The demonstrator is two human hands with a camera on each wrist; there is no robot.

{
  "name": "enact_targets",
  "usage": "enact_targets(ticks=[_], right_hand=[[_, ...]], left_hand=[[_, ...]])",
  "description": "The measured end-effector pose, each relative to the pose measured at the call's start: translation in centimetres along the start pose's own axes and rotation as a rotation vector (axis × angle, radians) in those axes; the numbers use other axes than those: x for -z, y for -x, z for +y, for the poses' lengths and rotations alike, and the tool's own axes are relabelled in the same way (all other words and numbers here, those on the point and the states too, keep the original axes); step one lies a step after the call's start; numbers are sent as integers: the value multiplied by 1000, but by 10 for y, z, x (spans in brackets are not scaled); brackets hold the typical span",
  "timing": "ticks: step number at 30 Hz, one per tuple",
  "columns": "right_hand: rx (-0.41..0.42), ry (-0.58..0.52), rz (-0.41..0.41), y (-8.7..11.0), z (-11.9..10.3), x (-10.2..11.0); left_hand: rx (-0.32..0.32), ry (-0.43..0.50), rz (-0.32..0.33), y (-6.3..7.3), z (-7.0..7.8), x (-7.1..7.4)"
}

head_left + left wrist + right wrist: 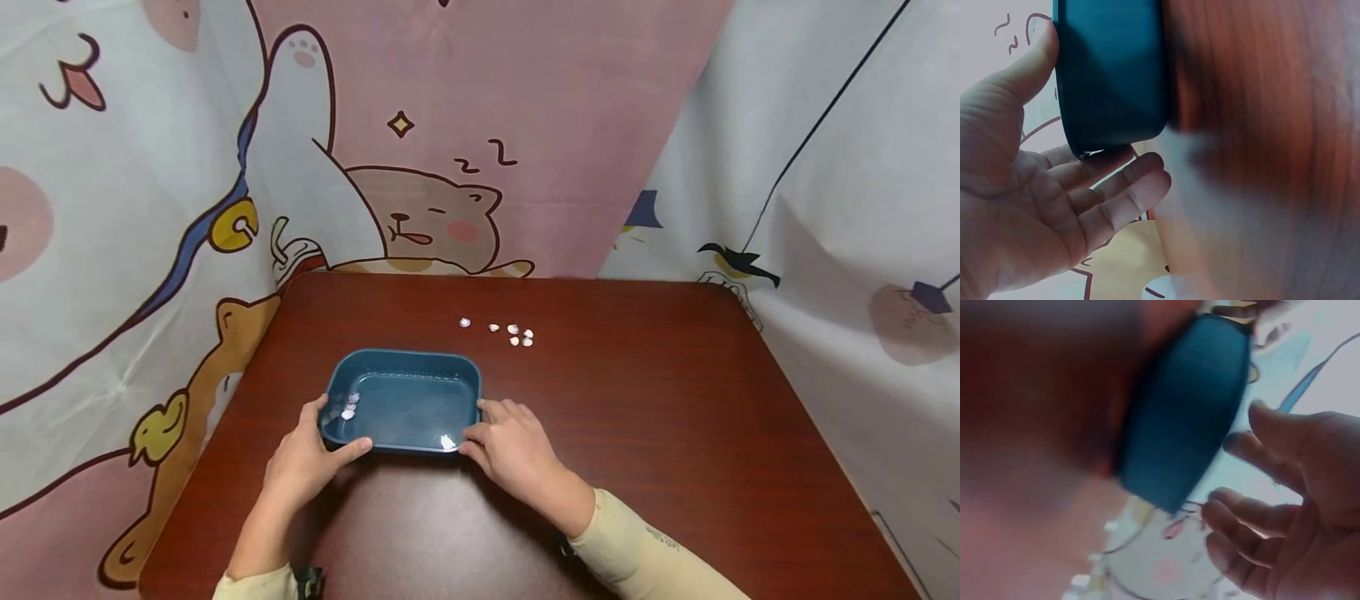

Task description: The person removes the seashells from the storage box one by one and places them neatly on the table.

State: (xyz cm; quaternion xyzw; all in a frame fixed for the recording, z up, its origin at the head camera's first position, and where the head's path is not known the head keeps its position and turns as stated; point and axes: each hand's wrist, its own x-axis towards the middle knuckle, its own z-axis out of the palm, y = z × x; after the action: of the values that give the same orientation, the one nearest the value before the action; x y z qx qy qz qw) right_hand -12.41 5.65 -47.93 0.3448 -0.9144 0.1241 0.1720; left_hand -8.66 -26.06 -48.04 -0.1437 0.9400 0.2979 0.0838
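A dark blue rectangular dish [411, 408] stands on the table, with a few small pale shells [349, 407] inside at its left end. My left hand [300, 458] grips the near left corner: the thumb lies at the front rim and the fingers reach round the left end. In the left wrist view, the dish's outer wall [1113, 75] sits between thumb and fingers. At the near right corner is my right hand [517, 450], its fingertips right at the rim. The right wrist view shows its fingers loosely bent beside the dish [1188, 412], holding nothing.
Several more small whitish shells [513, 330] lie on the reddish-brown table [637, 400] behind the dish, to its right. A cartoon-printed cloth [540, 125] hangs along the table's back and both sides.
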Motion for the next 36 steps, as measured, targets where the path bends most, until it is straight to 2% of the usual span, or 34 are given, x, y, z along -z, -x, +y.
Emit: enact_targets(ticks=[3,5,6,8,10,12,14,18,22,26,30,36], right_hand=[[43,-19,-28,-28,-10,11],[105,-106,-126,-58,-19,12],[131,-157,-210,-74,-24,9],[159,-220,-389,-107,-32,-5],[154,-228,-547,-134,-39,-26],[139,-204,-651,-153,-45,-48],[130,-144,-702,-163,-52,-65],[188,-54,-724,-163,-69,-85],[283,-16,-681,-161,-80,-97],[319,-71,-620,-163,-84,-104],[320,-162,-621,-164,-84,-108],[319,-171,-602,-162,-79,-106]], left_hand=[[-4,-3,-20,-1,-2,3],[2,2,-37,-2,-3,5],[6,3,-44,-2,-3,6],[14,8,-65,-3,-3,7],[24,15,-82,-4,-2,6],[34,23,-92,-6,0,5],[40,26,-90,-7,1,2],[17,-26,-82,-7,2,-3],[10,-7,-100,-3,2,-5],[25,21,-66,-3,4,-4],[49,11,-56,-5,5,-5],[78,13,-46,-6,3,-2]])
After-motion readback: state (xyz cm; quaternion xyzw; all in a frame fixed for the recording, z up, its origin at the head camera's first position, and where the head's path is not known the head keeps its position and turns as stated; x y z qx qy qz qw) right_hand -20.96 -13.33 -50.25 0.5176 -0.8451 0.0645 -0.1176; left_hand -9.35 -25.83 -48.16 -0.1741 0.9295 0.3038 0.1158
